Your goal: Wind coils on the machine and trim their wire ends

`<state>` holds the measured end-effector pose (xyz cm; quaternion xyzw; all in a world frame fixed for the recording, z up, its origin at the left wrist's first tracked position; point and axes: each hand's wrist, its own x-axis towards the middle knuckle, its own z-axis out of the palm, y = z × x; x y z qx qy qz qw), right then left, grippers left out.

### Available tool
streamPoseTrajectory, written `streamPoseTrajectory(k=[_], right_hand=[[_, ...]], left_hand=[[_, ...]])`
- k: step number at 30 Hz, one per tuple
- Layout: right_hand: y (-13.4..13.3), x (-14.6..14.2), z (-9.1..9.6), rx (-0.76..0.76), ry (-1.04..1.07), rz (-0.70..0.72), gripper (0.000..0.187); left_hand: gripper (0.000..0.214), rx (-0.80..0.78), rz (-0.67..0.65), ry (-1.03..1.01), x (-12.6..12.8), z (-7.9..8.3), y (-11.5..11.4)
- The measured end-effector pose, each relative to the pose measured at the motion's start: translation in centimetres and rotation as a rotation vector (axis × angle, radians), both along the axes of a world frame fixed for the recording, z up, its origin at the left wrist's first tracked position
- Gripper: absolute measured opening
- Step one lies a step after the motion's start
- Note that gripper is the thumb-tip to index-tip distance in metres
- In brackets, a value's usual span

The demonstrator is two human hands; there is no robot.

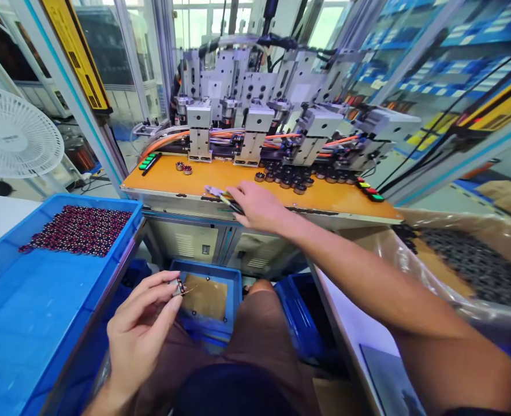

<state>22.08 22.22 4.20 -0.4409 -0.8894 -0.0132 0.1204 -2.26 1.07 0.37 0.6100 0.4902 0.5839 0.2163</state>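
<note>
My left hand (145, 329) pinches a small round metal part (177, 286) between thumb and fingertips, above my lap. Thin copper-coloured wires stick out of this part to the right. My right hand (257, 205) reaches across to the front edge of the orange worktop (164, 180). Its thumb and fingers close around a slim hand tool (224, 199) with dark handles and a pale tip pointing left; its exact kind is unclear. Two small round parts (183, 167) sit at the worktop's left, and several dark round parts (285, 176) are clustered right of centre.
A machine with several grey press heads (253, 136) stands behind the worktop. On the left is a blue tray (34, 312) of small dark-red parts (82, 230). A smaller blue bin (235, 294) lies below; a plastic-lined box (411, 222) of dark parts is at right. A fan (17, 130) stands left.
</note>
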Motion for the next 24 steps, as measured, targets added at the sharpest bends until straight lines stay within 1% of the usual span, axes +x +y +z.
streamPoseTrajectory(k=[2,3,4,5,6,8,10,12,15,20,22,24], right_hand=[[-4.1,0.9,-1.5,-0.005,0.071,0.059,0.062],[-6.4,1.1,-2.4,-0.043,0.191,0.121,0.063],[-8.8,1.3,-3.4,-0.122,0.331,0.196,0.059],[-11.1,1.4,-4.4,-0.221,0.454,0.241,0.053],[-13.3,1.4,-5.2,-0.308,0.543,0.275,0.052],[-17.0,1.3,-6.5,-0.441,0.723,0.333,0.06],[-19.4,1.0,-7.3,-0.582,0.881,0.397,0.071],[-20.5,0.8,-7.6,-0.712,0.962,0.438,0.078],[-20.7,0.7,-7.6,-0.794,0.92,0.419,0.082],[-20.0,0.3,-6.9,-0.828,0.804,0.396,0.082],[-19.8,-0.1,-6.6,-0.811,0.817,0.416,0.082],[-19.7,-0.5,-6.5,-0.792,0.873,0.455,0.083]], left_hand=[[0.027,-0.002,0.003,-0.007,0.2,0.0,0.2],[0.027,0.0,0.004,-0.008,0.3,0.0,0.3],[0.027,0.003,0.004,-0.01,0.4,0.0,0.4],[0.028,0.006,0.001,-0.012,0.5,0.0,0.4],[0.028,0.009,-0.002,-0.013,0.6,0.0,0.5],[0.029,0.015,-0.008,-0.008,0.9,0.0,0.6],[0.03,0.012,-0.011,0.005,1.1,0.0,0.7],[0.03,0.003,-0.02,0.016,1.4,0.0,0.7],[0.032,-0.002,-0.044,0.025,1.6,0.0,0.6],[0.033,0.015,-0.037,0.051,1.7,0.2,0.3],[0.033,0.017,-0.036,0.065,1.7,0.4,0.2],[0.033,0.019,-0.038,0.072,1.7,0.5,0.2]])
